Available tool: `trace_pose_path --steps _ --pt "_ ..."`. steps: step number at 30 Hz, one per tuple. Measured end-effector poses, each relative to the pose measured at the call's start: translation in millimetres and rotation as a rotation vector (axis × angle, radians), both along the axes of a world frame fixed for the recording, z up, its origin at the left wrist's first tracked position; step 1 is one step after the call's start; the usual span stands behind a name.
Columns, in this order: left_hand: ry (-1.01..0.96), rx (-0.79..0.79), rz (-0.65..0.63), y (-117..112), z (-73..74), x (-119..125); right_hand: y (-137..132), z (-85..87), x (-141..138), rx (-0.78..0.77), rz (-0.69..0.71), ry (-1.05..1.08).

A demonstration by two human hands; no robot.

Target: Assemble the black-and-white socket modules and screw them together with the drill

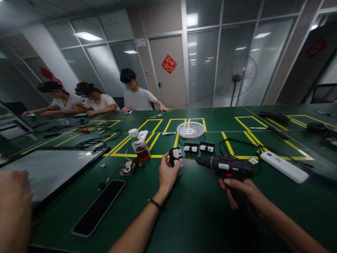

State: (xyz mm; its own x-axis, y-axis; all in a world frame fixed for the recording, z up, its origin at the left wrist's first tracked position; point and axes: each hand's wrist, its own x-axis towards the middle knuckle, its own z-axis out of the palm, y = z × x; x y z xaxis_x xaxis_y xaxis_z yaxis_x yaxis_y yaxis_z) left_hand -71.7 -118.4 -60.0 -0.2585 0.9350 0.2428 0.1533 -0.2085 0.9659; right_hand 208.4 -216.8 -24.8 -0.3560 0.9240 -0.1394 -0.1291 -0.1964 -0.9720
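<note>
My left hand (167,174), a dark bracelet at its wrist, pinches a small black-and-white module (175,154) above the green table (184,200). My right hand (243,191) is wrapped round the grip of a black cordless drill (226,166). The drill lies level and points left, its long thin bit (189,159) reaching the module near my left thumb. Whether the bit touches a screw is too small to tell. Just beyond stand two similar modules, one black-and-white module (191,148) beside another module (207,147).
Behind the modules is a round white plastic basket (191,130). To the left are a bottle of brown liquid (142,149), a phone (98,207) and a framed panel (63,172). A white power bank-like block (284,167) lies right. Another person's blurred arm (13,207) enters left; several people sit opposite.
</note>
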Motion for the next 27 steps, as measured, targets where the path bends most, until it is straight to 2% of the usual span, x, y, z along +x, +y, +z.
trace_pose_path --steps 5,10,13,16,18,27 --pt "-0.016 0.008 0.003 1 -0.6 1 -1 2.0 -2 0.006 -0.003 0.007" --pt "-0.148 -0.062 -0.043 8 -7.4 0 -1 3.3 -4 -0.005 -0.016 0.012" --pt "-0.246 -0.133 -0.118 10 -10.1 -1 -1 3.7 -4 0.002 -0.013 0.015" --pt "-0.383 -0.149 -0.204 9 -9.6 -1 -1 3.4 -3 0.017 -0.018 0.011" --pt "-0.429 -0.148 -0.218 9 -9.2 -2 -1 3.0 -2 0.014 -0.023 0.006" --pt "-0.21 -0.101 -0.098 14 -13.2 -3 -1 6.6 1 0.033 0.023 0.08"
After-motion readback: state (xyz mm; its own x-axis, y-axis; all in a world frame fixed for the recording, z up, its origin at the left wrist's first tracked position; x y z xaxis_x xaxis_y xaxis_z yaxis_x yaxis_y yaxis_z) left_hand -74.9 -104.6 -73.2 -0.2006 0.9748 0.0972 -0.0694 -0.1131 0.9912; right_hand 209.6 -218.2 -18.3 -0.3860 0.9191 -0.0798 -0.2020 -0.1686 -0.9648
